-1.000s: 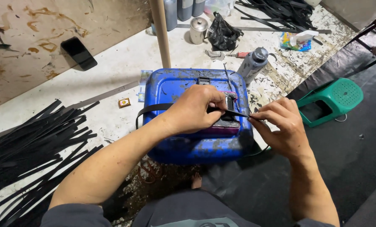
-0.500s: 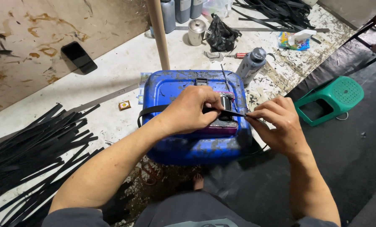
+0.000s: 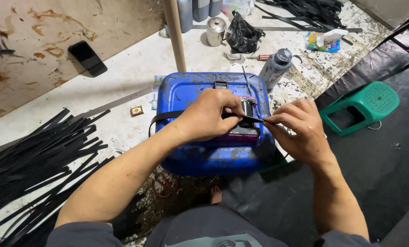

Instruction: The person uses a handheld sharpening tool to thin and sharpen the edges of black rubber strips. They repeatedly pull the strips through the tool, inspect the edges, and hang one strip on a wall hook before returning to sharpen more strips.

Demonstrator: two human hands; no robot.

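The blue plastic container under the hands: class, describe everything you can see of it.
The blue container is a boxy plastic can with rounded corners, lying flat on the stained floor, its broad face up. It is scuffed, paint-flecked and dirty. A small black cap sits near its far edge. A black strip crosses its top. The left hand rests on it; the right hand pinches the strip at its right edge.

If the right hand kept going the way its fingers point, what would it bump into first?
Probably the left hand: the right hand points left along the black strip toward it, across the blue container. Depth is unclear.
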